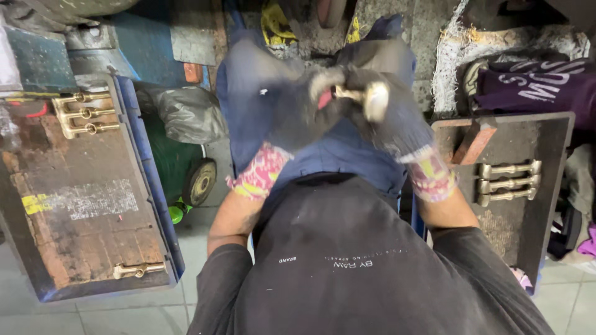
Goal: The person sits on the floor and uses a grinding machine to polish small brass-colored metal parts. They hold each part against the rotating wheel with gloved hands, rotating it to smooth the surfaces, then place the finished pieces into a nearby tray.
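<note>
Both my hands wear dark grey work gloves with pink patterned cuffs and meet above my lap. My left hand (292, 111) and my right hand (388, 121) together grip a brass tap fitting (366, 98). Its shiny round end points toward the camera, blurred by motion. The fitting sits between the two gloves, over my blue-trousered knees.
A tray (93, 248) at my left holds three brass fittings (84, 115) at its far end and one (139, 270) near its front edge. A dark tray (549, 205) on my right carries three more fittings (508, 183) and a brick-red block (475, 144). A small wheel (200, 182) and crumpled plastic lie on the floor.
</note>
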